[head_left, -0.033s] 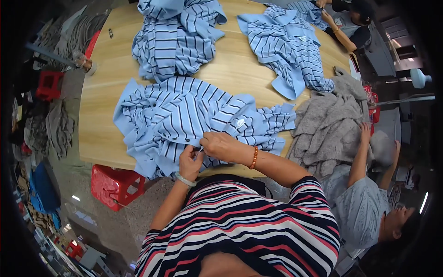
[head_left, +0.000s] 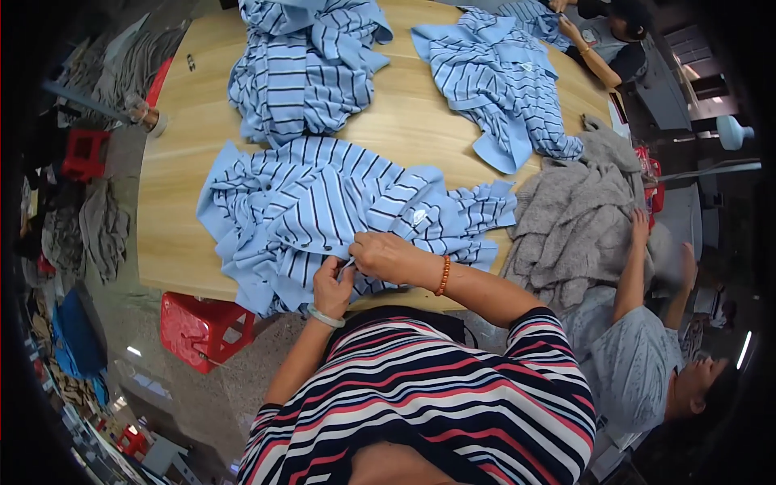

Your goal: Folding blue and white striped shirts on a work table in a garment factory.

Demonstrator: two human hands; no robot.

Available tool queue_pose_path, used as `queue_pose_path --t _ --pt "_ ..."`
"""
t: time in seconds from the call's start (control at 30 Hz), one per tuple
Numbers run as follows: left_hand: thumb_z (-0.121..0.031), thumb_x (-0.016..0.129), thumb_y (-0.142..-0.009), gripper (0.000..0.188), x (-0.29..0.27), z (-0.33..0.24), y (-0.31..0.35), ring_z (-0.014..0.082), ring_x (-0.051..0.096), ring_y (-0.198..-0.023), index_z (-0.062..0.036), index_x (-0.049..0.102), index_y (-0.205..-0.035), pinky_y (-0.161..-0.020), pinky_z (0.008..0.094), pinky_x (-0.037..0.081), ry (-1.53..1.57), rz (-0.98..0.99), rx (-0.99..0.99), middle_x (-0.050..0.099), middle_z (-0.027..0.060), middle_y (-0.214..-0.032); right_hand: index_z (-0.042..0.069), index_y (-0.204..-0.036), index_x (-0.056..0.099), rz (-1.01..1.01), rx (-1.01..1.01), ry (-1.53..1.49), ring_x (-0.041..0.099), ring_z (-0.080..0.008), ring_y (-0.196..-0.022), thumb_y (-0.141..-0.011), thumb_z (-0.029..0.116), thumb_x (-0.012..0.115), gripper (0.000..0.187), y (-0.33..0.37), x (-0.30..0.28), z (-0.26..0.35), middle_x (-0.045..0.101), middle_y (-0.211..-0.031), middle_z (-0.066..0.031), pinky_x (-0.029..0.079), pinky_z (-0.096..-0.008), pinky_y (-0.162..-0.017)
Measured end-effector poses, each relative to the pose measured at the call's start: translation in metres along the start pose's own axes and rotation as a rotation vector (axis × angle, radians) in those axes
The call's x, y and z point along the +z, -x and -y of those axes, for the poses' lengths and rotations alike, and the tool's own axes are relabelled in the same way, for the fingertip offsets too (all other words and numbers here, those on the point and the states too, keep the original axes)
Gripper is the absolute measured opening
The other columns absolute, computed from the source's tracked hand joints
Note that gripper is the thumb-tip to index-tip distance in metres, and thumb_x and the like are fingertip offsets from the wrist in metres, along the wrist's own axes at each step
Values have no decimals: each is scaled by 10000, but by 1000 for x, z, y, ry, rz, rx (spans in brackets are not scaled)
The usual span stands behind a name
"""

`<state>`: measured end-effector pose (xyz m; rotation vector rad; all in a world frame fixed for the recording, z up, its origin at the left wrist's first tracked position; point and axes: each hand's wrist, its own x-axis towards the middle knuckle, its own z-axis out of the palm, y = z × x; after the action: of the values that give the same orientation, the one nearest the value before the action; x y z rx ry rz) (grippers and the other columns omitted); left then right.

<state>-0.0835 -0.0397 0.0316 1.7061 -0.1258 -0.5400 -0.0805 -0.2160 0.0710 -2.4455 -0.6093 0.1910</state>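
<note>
A light-blue knit garment with dark stripes (head_left: 323, 202) lies bunched on the table before me. Dark buttons dot its near edge, and a pale label shows on its right part. My left hand (head_left: 331, 288), with a pale bangle at the wrist, is closed in a pinch on that edge. Close against it, my right hand (head_left: 383, 257), wearing a beaded bracelet, also pinches the garment's edge, fingers curled. The bit of cloth between the fingertips is mostly hidden; I cannot make out any small tool there.
More striped blue garments (head_left: 303, 81) are heaped at the back, others (head_left: 505, 89) at the far right. Grey knitwear (head_left: 570, 218) covers the right side of the wooden table (head_left: 174, 202). One co-worker (head_left: 634, 364) stands at right, another (head_left: 602, 48) farther off. A red stool (head_left: 194, 327) stands at left.
The view has shifted very slightly. The right-hand co-worker's blurred farther hand has moved a little; my hands keep their grip on the garment.
</note>
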Motion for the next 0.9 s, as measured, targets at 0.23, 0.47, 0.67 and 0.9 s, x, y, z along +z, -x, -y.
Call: queue_pose_path --t 0.23,0.47,0.67,0.9 --pt "-132 552 -875 167 -5 14 -9 226 452 -554 9 522 -791 -538 349 386 -255 4 120 487 151 -636 -37 -770 564 76 35 -168 582 -376 -786 -702 -2 548 78 4 4 -12 557 -808 -199 484 -415 -708" --pt "-148 522 -879 143 -9 6 -14 372 509 -646 -8 521 -849 -587 392 416 -313 30 138 513 209 -725 -21 -828 569 46 31 -260 564 -375 -829 -696 -39 539 137 6 3 -18 544 -846 -181 474 -413 -720" --pt "-82 546 -880 96 -4 9 -19 109 419 -584 2 547 -833 -539 274 378 -257 -28 258 482 65 -643 -21 -863 616 -2 10 -383 574 -341 -738 -767 -26 568 108 -1 0 -26 575 -798 -160 463 -377 -644" --pt "-126 616 -873 119 -40 -14 -10 7 455 -638 -9 626 -892 -563 172 365 -4 219 -146 558 -55 -710 -5 -811 620 227 435 -861 492 -96 -521 -829 119 647 128 -1 -8 -34 593 -630 -50 412 -260 -507"
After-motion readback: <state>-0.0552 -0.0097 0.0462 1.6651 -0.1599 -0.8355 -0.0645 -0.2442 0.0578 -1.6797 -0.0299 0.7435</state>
